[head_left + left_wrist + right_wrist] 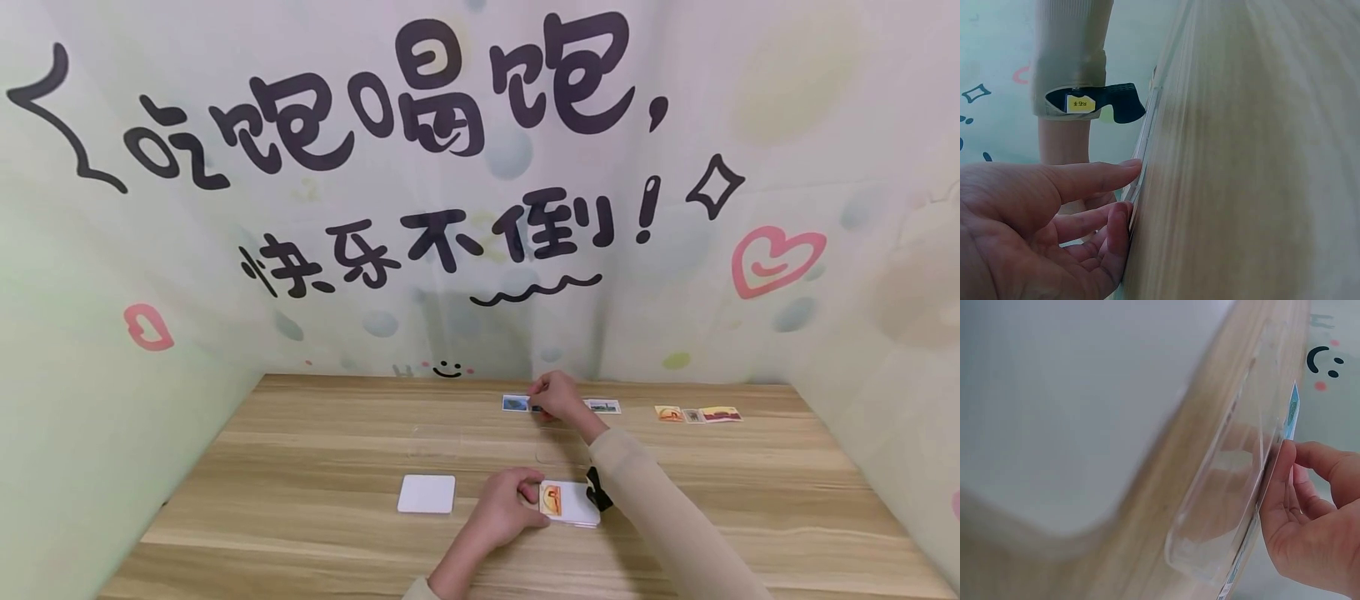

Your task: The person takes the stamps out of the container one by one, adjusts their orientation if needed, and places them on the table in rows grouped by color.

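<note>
My left hand (501, 508) holds the left edge of a stack of white cards (579, 504), thumb at the near corner and fingers at the far one. An orange stamp-like picture (551, 501) lies on the stack's left part. Farther back, my right hand (561, 397) is down at a row of small pictures, pinching a small dark stamp-like picture (536, 408) largely hidden by its fingertips. Beside it lie a blue picture (515, 403) on the left and a greyish one (603, 407) on the right.
A white card (426, 493) lies left of the stack. Two clear plastic pieces (435, 442) rest in the middle, one partly behind the right forearm. Farther right are an orange picture (668, 413), a small grey one (693, 416) and a dark red one (722, 413). A printed curtain (375, 333) hangs behind.
</note>
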The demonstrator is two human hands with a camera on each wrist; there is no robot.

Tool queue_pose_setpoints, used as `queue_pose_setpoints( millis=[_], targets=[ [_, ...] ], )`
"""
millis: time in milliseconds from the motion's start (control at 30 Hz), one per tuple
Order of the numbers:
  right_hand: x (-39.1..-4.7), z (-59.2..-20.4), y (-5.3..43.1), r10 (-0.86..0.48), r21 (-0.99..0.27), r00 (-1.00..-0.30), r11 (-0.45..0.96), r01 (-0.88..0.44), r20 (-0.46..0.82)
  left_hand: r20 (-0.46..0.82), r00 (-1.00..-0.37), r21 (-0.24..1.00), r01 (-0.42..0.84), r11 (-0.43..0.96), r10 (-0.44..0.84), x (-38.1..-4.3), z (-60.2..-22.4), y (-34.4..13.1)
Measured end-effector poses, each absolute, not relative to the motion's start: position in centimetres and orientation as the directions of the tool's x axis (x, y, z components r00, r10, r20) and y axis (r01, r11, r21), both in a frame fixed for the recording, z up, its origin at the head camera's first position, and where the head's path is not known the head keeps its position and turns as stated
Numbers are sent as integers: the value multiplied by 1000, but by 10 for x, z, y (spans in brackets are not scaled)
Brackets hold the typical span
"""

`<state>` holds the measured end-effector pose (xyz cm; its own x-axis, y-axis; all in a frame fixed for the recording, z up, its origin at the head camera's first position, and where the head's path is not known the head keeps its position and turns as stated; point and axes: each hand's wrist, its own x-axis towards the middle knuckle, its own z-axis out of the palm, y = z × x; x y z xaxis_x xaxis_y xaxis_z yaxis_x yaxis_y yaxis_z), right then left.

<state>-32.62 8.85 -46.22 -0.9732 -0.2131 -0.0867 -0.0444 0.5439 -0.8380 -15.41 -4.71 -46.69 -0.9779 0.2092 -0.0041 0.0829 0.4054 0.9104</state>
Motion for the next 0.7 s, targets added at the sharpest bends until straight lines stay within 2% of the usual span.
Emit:
queue_pose_setpoints(
  millis=[700],
  targets=[
    [-326,-464,89,-223,-853,-972,519,-54,-75,2,-979,915,84,394,203,-153,-467,-47]
  ],
)
